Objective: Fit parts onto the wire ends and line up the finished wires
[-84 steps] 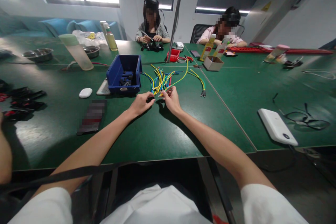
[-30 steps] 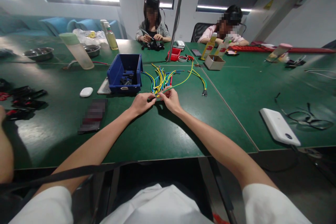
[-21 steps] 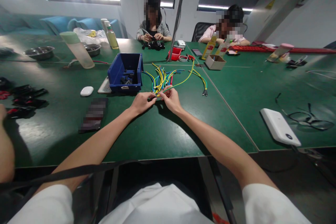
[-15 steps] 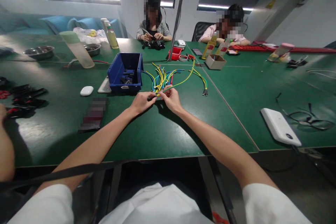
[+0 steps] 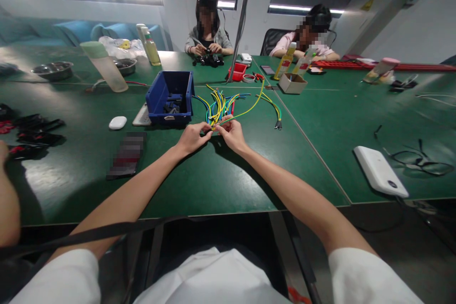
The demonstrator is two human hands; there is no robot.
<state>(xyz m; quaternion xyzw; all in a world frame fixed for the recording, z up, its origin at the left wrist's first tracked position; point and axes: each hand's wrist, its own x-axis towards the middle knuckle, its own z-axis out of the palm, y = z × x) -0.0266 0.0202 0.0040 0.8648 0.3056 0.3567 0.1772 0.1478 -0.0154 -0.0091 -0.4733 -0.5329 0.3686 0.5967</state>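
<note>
My left hand (image 5: 192, 137) and my right hand (image 5: 232, 134) meet fingertip to fingertip over the green table (image 5: 221, 180). Both pinch the near end of a yellow-green wire (image 5: 245, 111) that runs away to the right. What the left fingers hold at the wire's tip is too small to name. Just beyond the hands lies a bundle of yellow, blue and green wires (image 5: 219, 104). A blue bin (image 5: 170, 98) with dark small parts stands to the left of the bundle.
A white mouse-like case (image 5: 117, 122) and a dark phone (image 5: 128, 154) lie left. A white power bank (image 5: 380, 171) and glasses (image 5: 420, 164) lie right. A cardboard box (image 5: 291, 83), bottles and a red tray (image 5: 238, 72) stand farther back, where two people sit working.
Since 2.8 s ago my hands have drawn together until the fingertips touch at the wire's end. Over the last second they have hardly moved.
</note>
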